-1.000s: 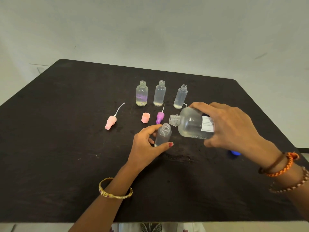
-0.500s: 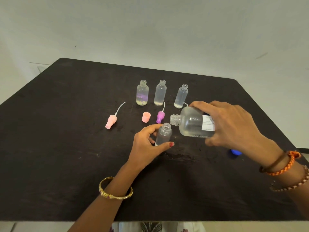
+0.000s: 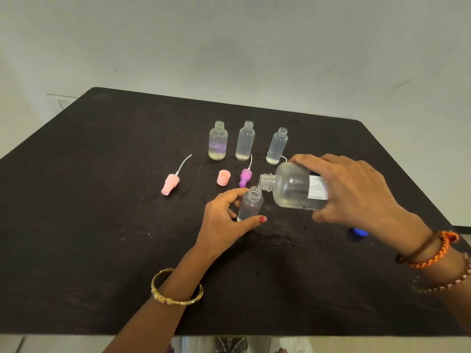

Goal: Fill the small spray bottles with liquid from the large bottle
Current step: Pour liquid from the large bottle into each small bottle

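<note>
My left hand (image 3: 224,220) grips a small clear spray bottle (image 3: 251,203) standing uncapped on the black table (image 3: 102,225). My right hand (image 3: 354,192) holds the large clear bottle (image 3: 290,188) tipped on its side, its open mouth just above the small bottle's neck. Liquid lies along the large bottle's lower side. Three more small uncapped bottles stand in a row behind: one with a purple tint (image 3: 218,140), a middle one (image 3: 245,140) and a right one (image 3: 277,146), each with a little liquid at the bottom.
A pink spray head (image 3: 170,184) with its tube lies to the left. A pink cap (image 3: 223,177) and a purple spray head (image 3: 245,177) lie in front of the row. A blue cap (image 3: 358,233) sits behind my right wrist. Wet patches mark the table near the bottles.
My right hand has brought the large bottle's mouth a little lower and closer over the small bottle's neck. My left hand has kept its grip in place.
</note>
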